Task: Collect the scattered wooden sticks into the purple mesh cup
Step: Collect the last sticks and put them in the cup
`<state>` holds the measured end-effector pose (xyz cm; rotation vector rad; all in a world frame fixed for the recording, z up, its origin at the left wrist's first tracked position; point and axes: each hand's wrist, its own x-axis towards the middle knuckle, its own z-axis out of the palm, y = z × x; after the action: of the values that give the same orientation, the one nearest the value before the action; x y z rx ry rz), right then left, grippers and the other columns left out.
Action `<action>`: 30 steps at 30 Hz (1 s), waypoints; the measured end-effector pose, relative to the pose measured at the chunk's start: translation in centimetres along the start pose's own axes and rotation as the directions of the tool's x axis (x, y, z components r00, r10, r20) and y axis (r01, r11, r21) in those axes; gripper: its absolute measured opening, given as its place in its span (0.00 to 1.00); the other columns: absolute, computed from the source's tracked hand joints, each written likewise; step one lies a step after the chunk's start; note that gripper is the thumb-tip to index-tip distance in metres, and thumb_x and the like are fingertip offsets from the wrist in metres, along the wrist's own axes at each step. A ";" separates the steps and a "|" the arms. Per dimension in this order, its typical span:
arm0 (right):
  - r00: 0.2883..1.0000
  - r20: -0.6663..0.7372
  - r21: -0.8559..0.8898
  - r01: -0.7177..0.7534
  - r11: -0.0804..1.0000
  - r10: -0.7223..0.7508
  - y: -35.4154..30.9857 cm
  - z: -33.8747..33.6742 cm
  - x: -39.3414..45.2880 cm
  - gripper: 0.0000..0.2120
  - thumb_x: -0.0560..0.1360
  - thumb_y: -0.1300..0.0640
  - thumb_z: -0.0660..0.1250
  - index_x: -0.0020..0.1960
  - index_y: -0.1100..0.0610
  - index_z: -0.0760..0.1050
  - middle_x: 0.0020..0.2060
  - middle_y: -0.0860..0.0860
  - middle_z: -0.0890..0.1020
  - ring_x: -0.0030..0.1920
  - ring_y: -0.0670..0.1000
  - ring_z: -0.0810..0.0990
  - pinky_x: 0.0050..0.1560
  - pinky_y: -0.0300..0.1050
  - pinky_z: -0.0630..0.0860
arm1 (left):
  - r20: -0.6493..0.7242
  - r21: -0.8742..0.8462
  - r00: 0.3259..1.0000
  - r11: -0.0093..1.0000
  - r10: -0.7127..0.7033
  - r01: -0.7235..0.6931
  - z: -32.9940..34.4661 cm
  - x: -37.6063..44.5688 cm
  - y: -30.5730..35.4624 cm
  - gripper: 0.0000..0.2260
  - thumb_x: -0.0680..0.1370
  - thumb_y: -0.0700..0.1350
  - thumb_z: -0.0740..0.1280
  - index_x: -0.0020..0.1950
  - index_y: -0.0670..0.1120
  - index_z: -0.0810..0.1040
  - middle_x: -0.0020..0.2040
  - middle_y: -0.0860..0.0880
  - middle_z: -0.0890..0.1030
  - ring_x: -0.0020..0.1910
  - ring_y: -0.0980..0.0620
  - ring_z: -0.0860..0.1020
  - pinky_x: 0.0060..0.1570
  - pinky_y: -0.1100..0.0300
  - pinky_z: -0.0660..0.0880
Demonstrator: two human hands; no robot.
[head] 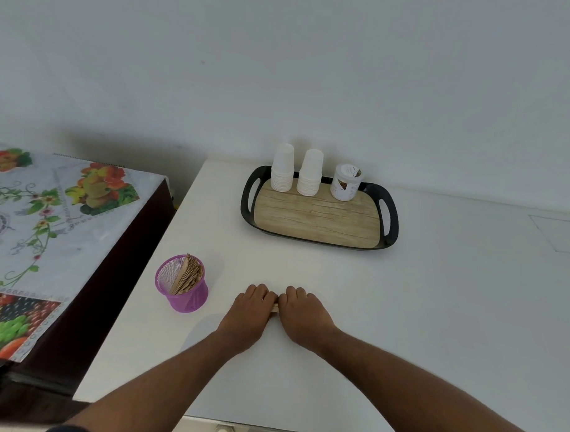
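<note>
Left hand (253, 306) and right hand (301, 310): set side by side on white table (403, 317), fingers curled over a few wooden sticks (275, 307) held between them. Purple mesh cup (182, 285): left of hands, stocked with a bundle of sticks (188, 275).

I stand at a white table (435, 302) set against a plain pale wall (282, 70). To my left sits a dark wooden table (114, 242) under a fruit-print cloth (50, 223).
</note>
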<state>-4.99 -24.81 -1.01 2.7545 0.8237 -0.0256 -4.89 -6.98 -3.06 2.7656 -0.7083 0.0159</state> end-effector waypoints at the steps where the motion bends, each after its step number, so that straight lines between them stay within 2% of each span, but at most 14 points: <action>1: 1.000 -0.004 -0.006 0.003 1.000 -0.003 0.0 0.1 0.2 0.11 0.82 0.60 0.53 0.57 0.59 0.73 0.49 0.55 0.78 0.45 0.54 0.78 0.39 0.46 0.71 | -0.004 0.009 1.000 1.000 0.002 -0.002 -0.1 0.0 0.0 0.11 0.85 0.43 0.57 0.63 0.46 0.76 0.56 0.47 0.76 0.53 0.46 0.73 0.49 0.53 0.72; 5: 0.999 0.026 0.004 0.023 1.000 -0.024 0.2 -0.1 0.4 0.11 0.82 0.62 0.52 0.59 0.61 0.71 0.52 0.58 0.77 0.48 0.55 0.77 0.40 0.48 0.70 | -0.007 0.067 1.000 0.998 0.001 -0.001 -0.7 0.2 0.6 0.08 0.81 0.38 0.61 0.57 0.44 0.77 0.53 0.46 0.77 0.49 0.45 0.75 0.44 0.53 0.70; 8: 0.999 0.022 0.033 0.032 0.999 -0.032 0.6 -0.5 -0.3 0.05 0.78 0.58 0.64 0.52 0.55 0.77 0.44 0.51 0.79 0.40 0.49 0.78 0.33 0.42 0.70 | 0.006 0.159 0.999 0.987 0.035 -0.035 -1.5 0.4 1.2 0.07 0.73 0.36 0.70 0.48 0.45 0.79 0.44 0.48 0.78 0.41 0.48 0.76 0.37 0.56 0.73; 9: 1.000 0.012 0.044 0.026 0.999 -0.027 0.7 -0.3 -0.4 0.05 0.78 0.59 0.64 0.52 0.55 0.77 0.44 0.51 0.79 0.41 0.49 0.78 0.32 0.42 0.71 | 0.004 0.196 0.997 0.978 0.071 -0.070 -1.6 0.4 1.3 0.08 0.69 0.35 0.73 0.44 0.46 0.80 0.40 0.49 0.78 0.37 0.50 0.76 0.32 0.57 0.73; 11: 1.000 0.018 0.112 0.016 0.994 -0.018 0.9 0.3 -0.4 0.10 0.81 0.61 0.56 0.59 0.58 0.73 0.51 0.54 0.78 0.47 0.53 0.78 0.37 0.46 0.72 | 0.001 0.279 0.994 0.954 0.113 -0.109 -1.5 0.5 1.4 0.10 0.63 0.35 0.76 0.39 0.46 0.80 0.35 0.50 0.77 0.32 0.51 0.75 0.28 0.58 0.73; 13: 1.000 -0.008 0.169 0.017 0.986 -0.016 1.2 0.7 0.0 0.12 0.83 0.62 0.53 0.63 0.59 0.70 0.55 0.56 0.76 0.51 0.55 0.76 0.39 0.48 0.71 | -0.009 0.350 0.990 0.928 0.139 -0.127 -1.3 0.6 1.3 0.09 0.64 0.35 0.76 0.39 0.46 0.80 0.34 0.49 0.76 0.31 0.51 0.75 0.27 0.58 0.73; 15: 0.999 -0.041 0.173 0.029 0.985 -0.022 1.5 0.7 0.1 0.11 0.82 0.62 0.55 0.63 0.59 0.70 0.54 0.56 0.76 0.51 0.55 0.76 0.39 0.49 0.72 | -0.004 0.391 0.988 0.910 0.153 -0.139 -1.0 0.6 1.2 0.08 0.65 0.36 0.75 0.39 0.45 0.80 0.35 0.48 0.76 0.32 0.51 0.74 0.27 0.58 0.72; 20: 0.993 -0.110 0.123 0.059 0.991 -0.045 1.1 1.1 -0.4 0.06 0.79 0.61 0.61 0.53 0.56 0.76 0.47 0.52 0.79 0.44 0.52 0.77 0.33 0.45 0.75 | -0.011 0.381 0.992 0.918 0.126 -0.112 0.0 0.3 0.9 0.07 0.68 0.37 0.75 0.43 0.44 0.80 0.38 0.46 0.78 0.35 0.49 0.75 0.29 0.56 0.75; 25: 0.983 -0.170 0.007 0.067 0.998 -0.065 0.7 1.2 -0.4 0.06 0.77 0.59 0.60 0.46 0.55 0.76 0.39 0.51 0.77 0.38 0.51 0.75 0.36 0.45 0.71 | -0.016 0.372 0.998 0.927 0.067 -0.056 0.2 0.3 0.8 0.08 0.69 0.37 0.73 0.46 0.45 0.80 0.42 0.47 0.79 0.38 0.48 0.77 0.34 0.54 0.76; 30: 0.991 -0.123 0.008 0.052 0.999 -0.051 0.7 0.8 -0.3 0.03 0.73 0.59 0.68 0.43 0.52 0.75 0.35 0.49 0.77 0.32 0.49 0.74 0.32 0.43 0.68 | -0.083 0.290 0.995 0.957 0.049 -0.023 -0.7 -0.2 0.8 0.14 0.65 0.33 0.73 0.47 0.46 0.81 0.42 0.48 0.79 0.37 0.49 0.76 0.34 0.55 0.74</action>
<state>-4.84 -25.78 -1.57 2.7669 0.9289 0.1310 -5.41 -7.40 -2.17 3.0040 -0.7889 0.2705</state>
